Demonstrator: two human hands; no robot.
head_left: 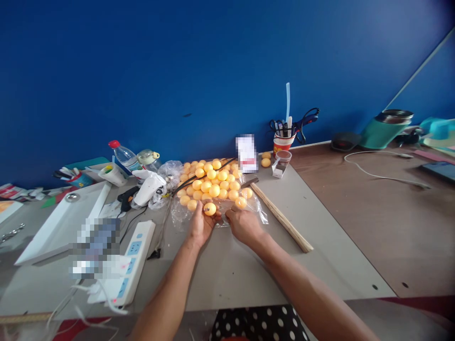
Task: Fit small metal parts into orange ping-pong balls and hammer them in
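Observation:
My left hand [199, 224] pinches one orange ball [210, 209] between thumb and fingers at the near edge of a heap of several orange balls [213, 182]. The heap lies on a clear plastic bag [259, 210] on the grey table. My right hand [244, 224] is closed just right of that ball, knuckles up, fingers at the bag's near edge; what it holds is hidden. A hammer with a long wooden handle [282, 219] lies to the right, its head beside the balls.
A white power strip [132, 263] and cables lie at the left, with a white tray [62, 220], a glue gun and bottles [125, 156] behind. A cup of pens and scissors [283, 140] stands by the blue wall. A teal pot [386, 128] is far right.

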